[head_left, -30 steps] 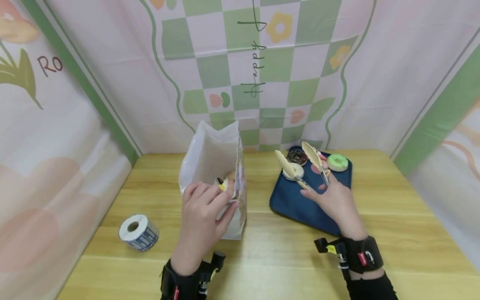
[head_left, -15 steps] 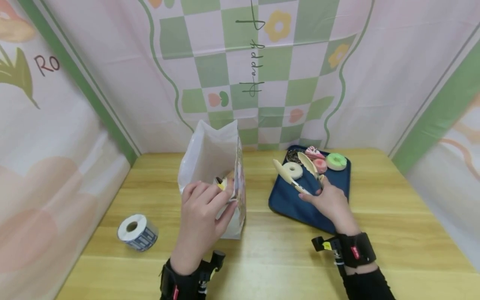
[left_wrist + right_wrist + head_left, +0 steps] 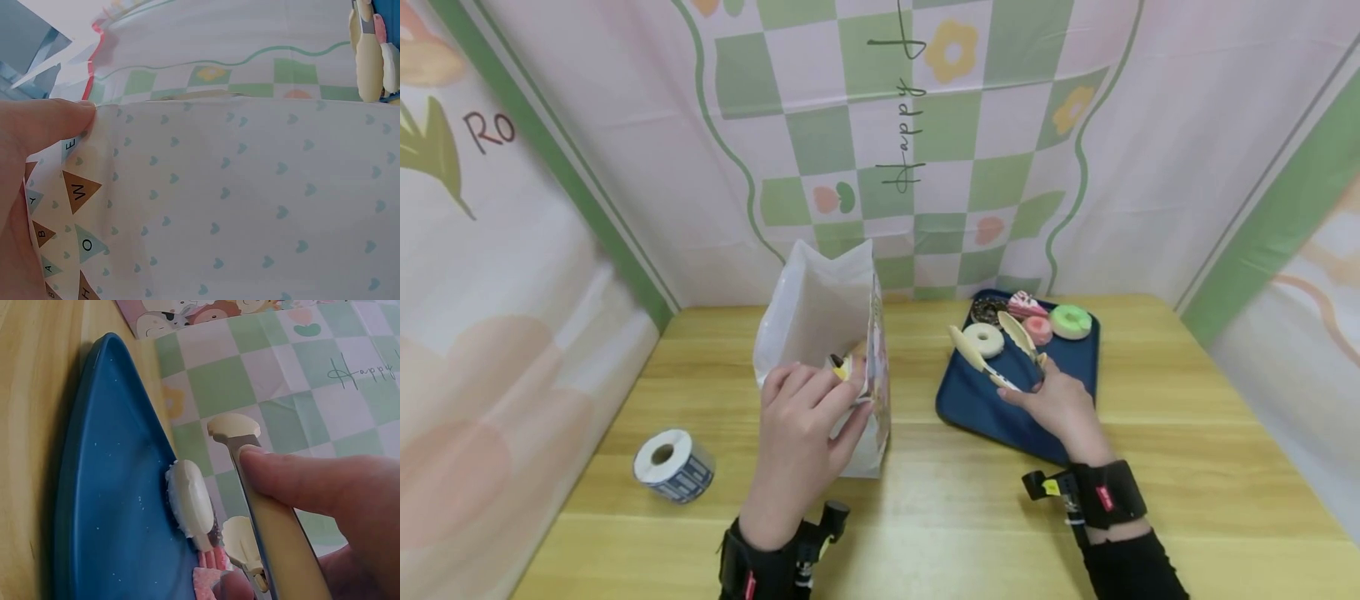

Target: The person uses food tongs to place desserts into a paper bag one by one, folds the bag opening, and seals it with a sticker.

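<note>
My left hand (image 3: 801, 425) pinches the near rim of a standing white paper bag (image 3: 805, 308), whose mouth gapes upward. In the left wrist view the thumb lies at the top edge of the bag's heart-printed side (image 3: 250, 187). My right hand (image 3: 1060, 408) holds a pair of cream-tipped tongs (image 3: 967, 347), their tips spread with nothing between them. The tongs hang over a blue tray (image 3: 970, 400). Near their tips is a white donut (image 3: 984, 328). Behind it on the tray are a chocolate donut (image 3: 987, 308), a pink cake slice (image 3: 1024, 304), a pink donut (image 3: 1038, 331) and a green donut (image 3: 1071, 332).
A roll of labels (image 3: 677, 475) stands at the left on the wooden table (image 3: 940, 517). Patterned cloth (image 3: 947, 133) hangs close behind the bag and tray and on both sides. Cartoon animals are printed on the bag's right side (image 3: 880, 358).
My right hand has drawn the tongs back toward me, away from the far sweets, uncovering the pink donut and cake slice. The left hand stays on the bag's rim.
</note>
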`<state>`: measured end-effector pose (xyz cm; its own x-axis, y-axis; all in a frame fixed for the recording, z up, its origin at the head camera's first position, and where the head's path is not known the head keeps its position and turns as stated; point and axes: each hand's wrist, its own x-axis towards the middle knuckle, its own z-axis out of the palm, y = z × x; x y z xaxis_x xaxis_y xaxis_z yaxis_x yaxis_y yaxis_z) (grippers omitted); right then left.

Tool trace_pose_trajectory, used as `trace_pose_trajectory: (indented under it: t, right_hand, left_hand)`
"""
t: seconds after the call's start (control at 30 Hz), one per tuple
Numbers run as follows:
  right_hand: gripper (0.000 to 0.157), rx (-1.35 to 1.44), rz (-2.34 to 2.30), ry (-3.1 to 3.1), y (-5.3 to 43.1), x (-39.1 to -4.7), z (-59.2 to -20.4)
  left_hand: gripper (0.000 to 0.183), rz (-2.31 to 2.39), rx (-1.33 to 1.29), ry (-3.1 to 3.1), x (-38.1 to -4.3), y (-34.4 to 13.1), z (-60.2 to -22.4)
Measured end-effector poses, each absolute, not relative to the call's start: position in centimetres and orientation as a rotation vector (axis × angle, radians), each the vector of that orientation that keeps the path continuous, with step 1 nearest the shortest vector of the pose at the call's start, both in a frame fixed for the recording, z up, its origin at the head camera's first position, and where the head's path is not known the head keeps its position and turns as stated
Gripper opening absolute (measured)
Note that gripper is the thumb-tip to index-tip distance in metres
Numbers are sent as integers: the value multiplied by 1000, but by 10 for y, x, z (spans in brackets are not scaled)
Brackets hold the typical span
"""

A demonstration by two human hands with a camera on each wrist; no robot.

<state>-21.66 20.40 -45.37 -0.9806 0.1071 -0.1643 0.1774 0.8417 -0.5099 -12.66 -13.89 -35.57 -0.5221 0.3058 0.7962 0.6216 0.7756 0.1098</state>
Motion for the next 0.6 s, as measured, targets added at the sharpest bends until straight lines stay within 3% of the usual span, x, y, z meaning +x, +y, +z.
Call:
trace_pose_trajectory:
  t: [0.6]
  right_hand:
    - [114, 211, -799, 2864, 205, -220, -466]
  left_hand:
    - [13, -495, -688, -2157, -127, -140, -356]
